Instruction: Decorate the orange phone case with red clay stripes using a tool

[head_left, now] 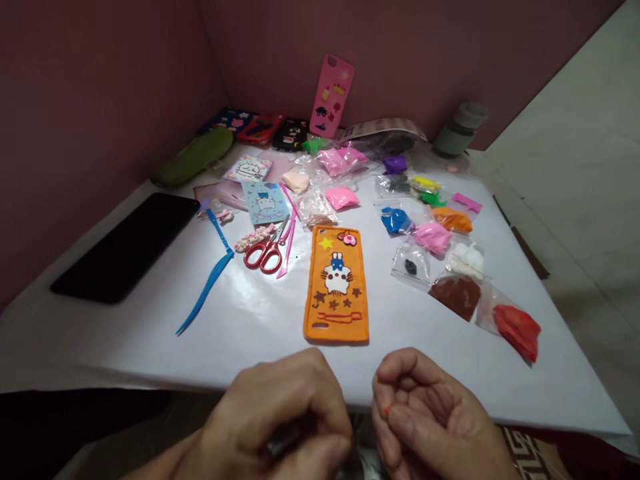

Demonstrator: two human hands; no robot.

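Note:
At the table's front edge, my right hand (433, 417) pinches a tiny bit of red-orange clay (387, 412) between thumb and fingertip. Beside it, my left hand (285, 417) is curled closed, and whatever its fingers hold, if anything, is hidden. Just beyond both hands lies an orange phone case (357, 280). It bears a white cat figure with a blue bow (337, 277), a yellow star, a pink shape, brown stars and red strips near its lower end. A bag of red clay (517, 330) lies on the right.
Left of the case are red-handled scissors (270, 257), pink tools (287, 247), blue tools (213, 280) and a black tablet-like slab (130, 247). Several clay bags, including brown (456, 297) and blue (395, 221), lie right. A pink phone case (332, 97) leans against the wall.

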